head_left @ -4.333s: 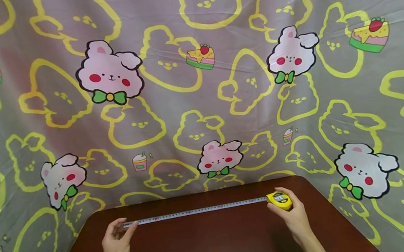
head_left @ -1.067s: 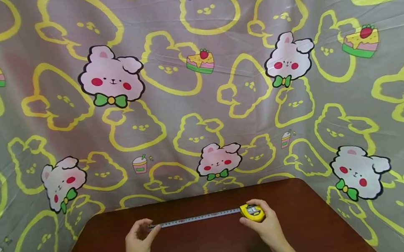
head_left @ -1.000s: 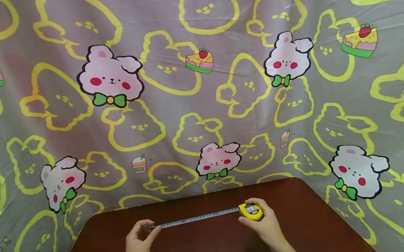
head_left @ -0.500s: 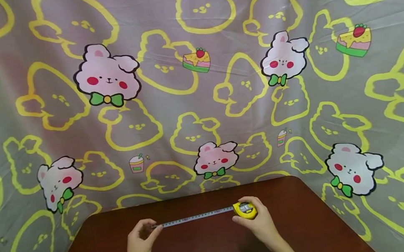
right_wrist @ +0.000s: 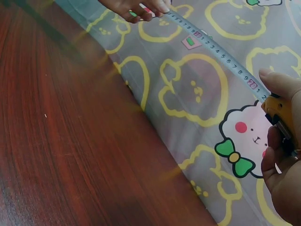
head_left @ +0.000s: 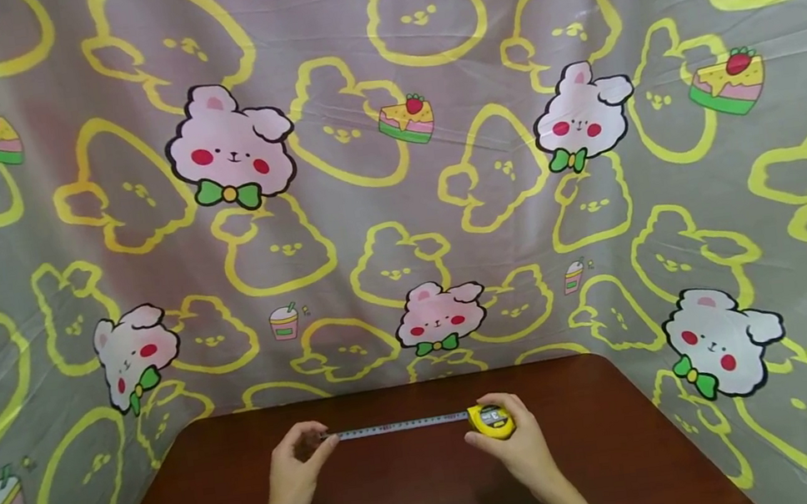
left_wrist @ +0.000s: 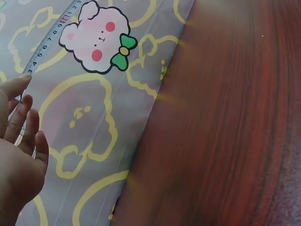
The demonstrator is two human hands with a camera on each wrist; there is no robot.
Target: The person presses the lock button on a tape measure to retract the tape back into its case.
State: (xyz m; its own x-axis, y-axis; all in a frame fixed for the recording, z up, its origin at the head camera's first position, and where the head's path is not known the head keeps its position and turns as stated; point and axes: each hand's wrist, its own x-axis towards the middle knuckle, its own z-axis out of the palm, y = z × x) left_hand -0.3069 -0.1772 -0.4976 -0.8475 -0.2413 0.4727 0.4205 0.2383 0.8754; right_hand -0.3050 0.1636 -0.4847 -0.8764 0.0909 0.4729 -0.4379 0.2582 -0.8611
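Observation:
A yellow tape measure (head_left: 491,421) is held in my right hand (head_left: 518,445), thumb below the case and fingers over its top. Its pale blade (head_left: 402,426) runs out leftward, nearly level, above the table. At the blade's free end, my left hand (head_left: 296,467) pinches it between thumb and fingers. In the left wrist view, that thumb and forefinger lie at the tape's low numbers, the other fingers loosely bent. The right wrist view shows the blade (right_wrist: 221,54) entering the case (right_wrist: 281,115) just past the red 20 mark, with the right fingers curled round the case.
Below both hands is a dark red-brown wooden table (head_left: 412,503) with rounded far corners. A grey curtain (head_left: 338,209) printed with rabbits, cakes and yellow outlines hangs behind it and along both sides. Shadows of the hands fall on the tabletop.
From the earliest frame, the hands have come closer together and the exposed blade is much shorter. Lately the left hand has shifted slightly right and up, so the blade lies more level.

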